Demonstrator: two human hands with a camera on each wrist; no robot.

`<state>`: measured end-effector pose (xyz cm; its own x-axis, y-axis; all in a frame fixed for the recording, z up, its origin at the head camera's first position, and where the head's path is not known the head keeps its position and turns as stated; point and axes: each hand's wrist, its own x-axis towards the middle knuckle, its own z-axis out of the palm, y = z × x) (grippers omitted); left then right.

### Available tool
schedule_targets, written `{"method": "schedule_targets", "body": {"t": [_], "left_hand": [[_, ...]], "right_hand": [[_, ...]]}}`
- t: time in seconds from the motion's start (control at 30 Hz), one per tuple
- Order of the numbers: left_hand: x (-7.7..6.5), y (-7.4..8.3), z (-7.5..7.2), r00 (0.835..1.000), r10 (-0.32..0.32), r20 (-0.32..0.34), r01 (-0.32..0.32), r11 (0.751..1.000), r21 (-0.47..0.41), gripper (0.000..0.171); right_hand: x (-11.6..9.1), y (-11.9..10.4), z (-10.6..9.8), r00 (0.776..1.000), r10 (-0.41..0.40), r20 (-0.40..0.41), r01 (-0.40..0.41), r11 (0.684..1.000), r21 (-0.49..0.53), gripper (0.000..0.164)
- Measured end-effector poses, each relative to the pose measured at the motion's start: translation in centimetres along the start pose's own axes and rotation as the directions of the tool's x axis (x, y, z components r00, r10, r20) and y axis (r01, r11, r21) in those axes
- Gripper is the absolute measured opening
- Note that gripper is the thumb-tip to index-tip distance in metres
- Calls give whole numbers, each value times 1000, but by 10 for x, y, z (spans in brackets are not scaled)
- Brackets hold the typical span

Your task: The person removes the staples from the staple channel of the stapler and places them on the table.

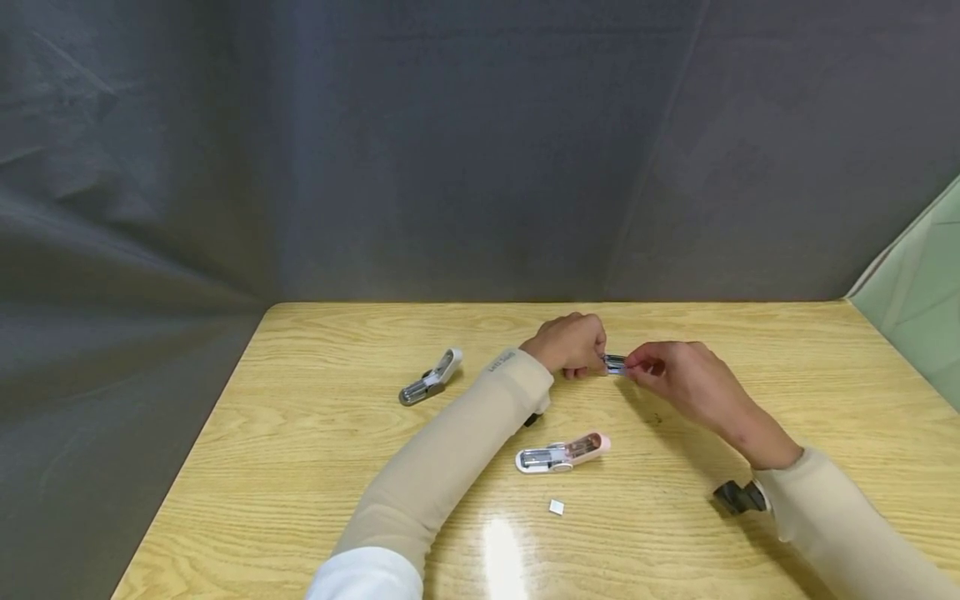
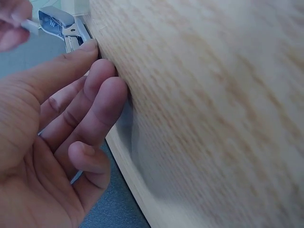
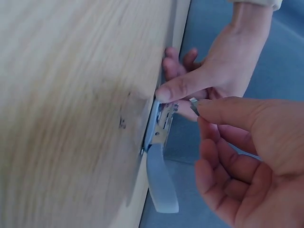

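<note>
A light blue stapler (image 3: 162, 183) lies opened out on the table at the far side, its staple channel exposed. My left hand (image 1: 573, 343) grips the stapler's near end in the right wrist view, thumb on its edge and fingers curled beside it. My right hand (image 1: 690, 379) pinches a short strip of staples (image 3: 194, 106) between thumb and forefinger, just off the channel. In the left wrist view the opened stapler (image 2: 56, 21) shows beyond my left thumb. My fingers partly hide the stapler in the head view.
Nearer on the wooden table (image 1: 300, 500) lies an opened pink and white stapler (image 1: 562, 454), with a small pale piece (image 1: 557, 507) in front of it. A grey and white stapler (image 1: 431, 379), also opened, lies left. A dark sheet (image 1: 480, 150) hangs behind the table.
</note>
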<state>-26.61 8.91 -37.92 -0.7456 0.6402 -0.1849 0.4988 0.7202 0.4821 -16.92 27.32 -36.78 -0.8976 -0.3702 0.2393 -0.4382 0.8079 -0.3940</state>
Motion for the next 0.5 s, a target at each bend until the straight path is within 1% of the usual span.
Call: {"method": "schedule_targets", "body": {"t": [0.2,0.33,0.5], "left_hand": [[1,-2,1,1000,-22,-3,22,1000,-14,27],[1,-2,1,1000,-19,-3,19,1000,-20,27],[0,-1,2,1000,-27,-6,27,999,-29,28]], "right_hand": [[-11,-13,0,999,-27,40,26,1000,16,8],[-16,-19,4,997,-47,59,46,999,17,10],[-19,-22,11,992,-52,117,47,998,44,10]]}}
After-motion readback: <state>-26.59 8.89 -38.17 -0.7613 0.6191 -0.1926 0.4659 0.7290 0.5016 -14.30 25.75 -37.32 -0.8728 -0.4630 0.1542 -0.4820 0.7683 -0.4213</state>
